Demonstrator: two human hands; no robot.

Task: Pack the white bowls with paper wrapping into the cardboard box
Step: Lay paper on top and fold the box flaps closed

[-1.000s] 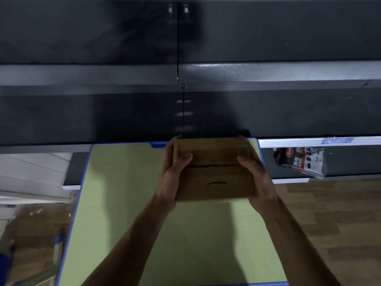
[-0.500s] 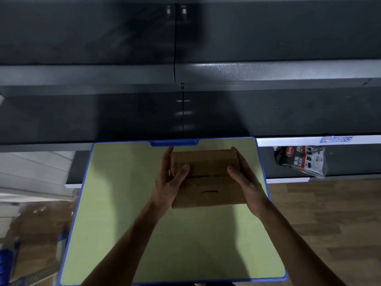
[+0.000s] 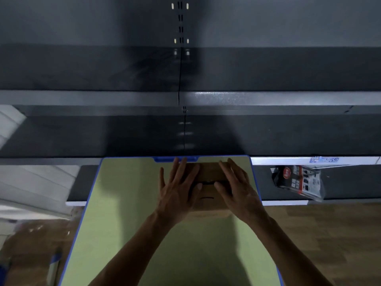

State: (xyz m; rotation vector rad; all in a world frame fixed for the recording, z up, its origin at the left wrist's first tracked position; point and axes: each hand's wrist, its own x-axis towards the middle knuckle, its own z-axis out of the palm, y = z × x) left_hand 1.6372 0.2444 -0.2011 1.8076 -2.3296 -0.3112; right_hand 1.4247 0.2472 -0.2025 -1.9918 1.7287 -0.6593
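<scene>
- A small brown cardboard box is seen on the far part of a pale green tabletop with a blue rim, close to the far edge and right of the centre line.
- The box flaps are folded shut; a dark seam is seen running left to right across the top.
- The left hand is laid flat on the left part of the box top, fingers straight, spread and pointed to the far edge.
- The right hand is laid flat on the right part of the top in the same way, fingers stretched out.
- Nothing is gripped by either hand; the box lies under both palms, and the two thumbs are set near the seam, a bare strip of cardboard showing between them.
- Dark grey metal shelving is seen beyond the table.
- A black and red plastic packet lies on the low shelf to the right, well apart from the box.
- A brown wooden floor is seen at the near right.
</scene>
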